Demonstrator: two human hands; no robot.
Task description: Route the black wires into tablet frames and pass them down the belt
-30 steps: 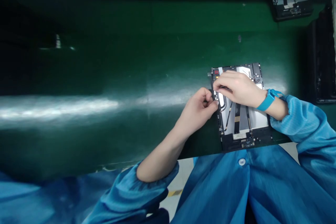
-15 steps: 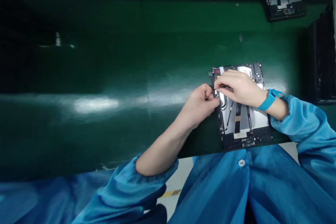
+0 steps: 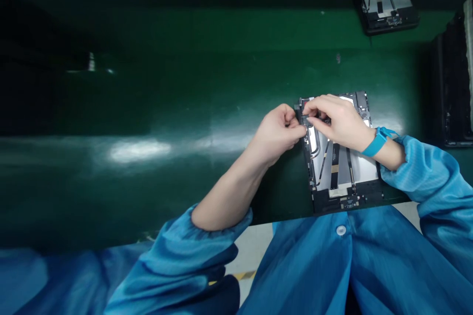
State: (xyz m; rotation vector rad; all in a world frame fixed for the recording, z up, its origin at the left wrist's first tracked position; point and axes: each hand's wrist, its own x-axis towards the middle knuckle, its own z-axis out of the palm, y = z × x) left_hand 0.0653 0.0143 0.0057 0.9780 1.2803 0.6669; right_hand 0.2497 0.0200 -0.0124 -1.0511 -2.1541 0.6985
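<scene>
An opened tablet (image 3: 364, 170) with bare flat cables, a silvery inner plate and a dark frame lies near the front edge of the green bench. At its upper left edge, my left hand (image 3: 279, 133) is closed, fingers curled and thumb tip against the frame. My right hand (image 3: 342, 120), wearing a teal wrist strap (image 3: 375, 143), reaches over the tablet from the right. Its thumb and fingers are pinched close together at the upper left corner, near my left fingertips. Whatever sits between the fingers of either hand is too small or hidden to make out.
A second opened tablet (image 3: 392, 2) rests at the back right of the green bench (image 3: 166, 93). Dark casings or trays (image 3: 456, 83) stand at the far right. Blue cloth (image 3: 74, 275) shows at the lower left, past my left sleeve.
Both hands have shifted slightly up along the tablet's left edge, with the left hand a little further from the front. The view has also tilted slightly.
</scene>
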